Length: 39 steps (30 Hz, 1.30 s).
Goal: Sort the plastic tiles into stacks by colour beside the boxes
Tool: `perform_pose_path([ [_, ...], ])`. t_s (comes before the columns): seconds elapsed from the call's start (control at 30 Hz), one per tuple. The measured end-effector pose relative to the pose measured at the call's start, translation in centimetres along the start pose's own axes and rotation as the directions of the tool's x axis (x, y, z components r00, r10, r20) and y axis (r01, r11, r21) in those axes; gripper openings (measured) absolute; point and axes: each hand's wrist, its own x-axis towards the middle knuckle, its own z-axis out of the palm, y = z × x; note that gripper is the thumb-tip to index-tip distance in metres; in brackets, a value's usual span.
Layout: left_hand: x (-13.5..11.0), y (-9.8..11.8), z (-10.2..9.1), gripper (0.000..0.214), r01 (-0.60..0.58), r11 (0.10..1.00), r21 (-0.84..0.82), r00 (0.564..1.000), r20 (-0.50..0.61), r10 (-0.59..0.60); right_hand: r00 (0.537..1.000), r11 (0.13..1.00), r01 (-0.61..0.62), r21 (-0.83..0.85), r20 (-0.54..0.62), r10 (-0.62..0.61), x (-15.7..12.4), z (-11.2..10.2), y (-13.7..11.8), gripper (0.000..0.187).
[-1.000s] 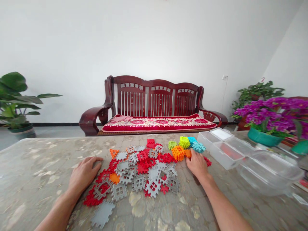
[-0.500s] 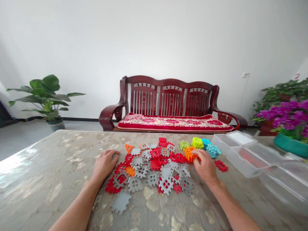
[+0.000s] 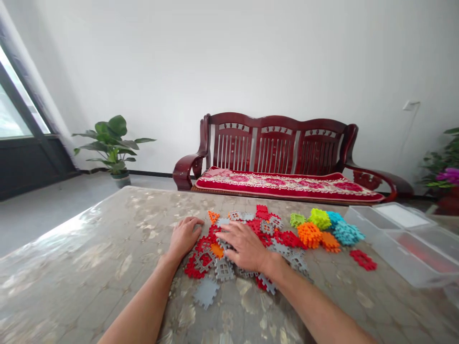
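A heap of flat red and grey toothed building tiles (image 3: 276, 236) lies on the marbled table (image 3: 89, 267). My left hand (image 3: 183, 235) rests at the heap's left edge with fingers curled lightly on the table beside red tiles. My right hand (image 3: 245, 246) lies flat across the middle of the heap, fingers stretched out to the left over grey and orange pieces. To the right sit assembled clusters: orange (image 3: 310, 234), lime green (image 3: 319, 218) and light blue (image 3: 344, 231). A lone red tile (image 3: 363, 259) lies further right, and a grey one (image 3: 205, 292) nearer me.
Clear plastic boxes (image 3: 401, 239) stand at the table's right side. Beyond the table is a dark wooden bench (image 3: 279, 157) with a red cushion, a potted green plant (image 3: 113, 143) on the floor at left, and purple flowers (image 3: 448, 177) at far right.
My right hand left the orange cluster and swept left onto the middle of the tile heap. The view turned left, so the boxes and flowers slid toward the right edge.
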Motion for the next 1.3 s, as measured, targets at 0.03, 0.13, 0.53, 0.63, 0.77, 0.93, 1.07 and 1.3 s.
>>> perform_pose_path([
  [0.03,0.0,0.0,0.0,0.03,0.005,1.0,-0.001,1.0,0.004,-0.005,0.999,0.999,0.035,-0.015,0.031,-0.035,0.5,0.2,-0.1,0.045],
  [0.13,0.0,0.2,-0.1,0.031,0.028,1.0,0.002,0.999,0.022,-0.028,0.996,0.997,0.066,-0.048,0.07,-0.063,0.9,0.4,-0.2,0.027],
  [0.53,0.2,0.1,-0.2,0.03,0.057,0.996,-0.069,0.998,0.014,-0.056,0.981,0.997,0.081,-0.006,0.178,-0.079,3.0,0.3,-0.4,0.048],
  [0.63,0.4,-0.1,-0.1,0.03,0.07,0.994,-0.087,0.998,0.01,-0.07,0.938,0.992,0.117,0.037,0.326,-0.122,4.3,0.4,0.0,0.048],
  [0.77,0.4,-0.1,-0.1,0.031,0.073,0.995,-0.061,0.997,0.019,-0.072,0.911,0.987,0.156,0.029,0.381,-0.155,4.7,-0.1,0.3,0.049],
  [0.93,0.3,0.1,-0.2,0.031,0.072,0.996,-0.058,0.997,0.022,-0.071,0.921,0.986,0.153,-0.061,0.371,-0.12,4.7,-0.6,-0.2,0.037],
  [1.07,0.3,0.1,-0.2,0.03,0.07,0.996,-0.048,0.997,0.029,-0.069,0.94,0.984,0.164,-0.076,0.314,-0.132,4.4,-0.6,-0.2,0.035],
  [1.3,0.3,0.2,-0.3,0.03,0.063,0.997,-0.039,0.998,0.031,-0.062,0.985,0.994,0.063,0.09,0.153,-0.076,3.8,-0.7,0.2,0.047],
])
